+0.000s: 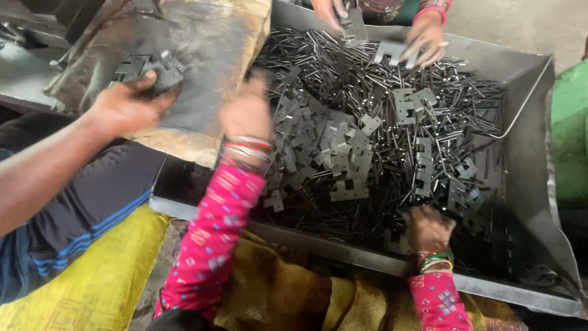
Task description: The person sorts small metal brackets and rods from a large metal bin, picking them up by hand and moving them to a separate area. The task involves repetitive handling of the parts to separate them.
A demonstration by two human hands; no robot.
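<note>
A large grey metal tray point(533, 153) holds a heap of thin metal strips and flat E-shaped metal stampings point(343, 153). My left hand point(248, 113), in a pink sleeve with bangles, is blurred over the tray's left side, beside a worn board point(208, 55). What it holds is hidden. My right hand point(429, 230) is low at the tray's near wall. Its fingers are curled down into the stampings and closed on a few.
A co-worker's bare arm on the left presses a small stack of stampings point(153, 70) against the worn board. Another person's two hands point(422, 37) work at the tray's far rim. Yellow cloth point(92, 276) lies below, and a green surface point(569, 135) stands on the right.
</note>
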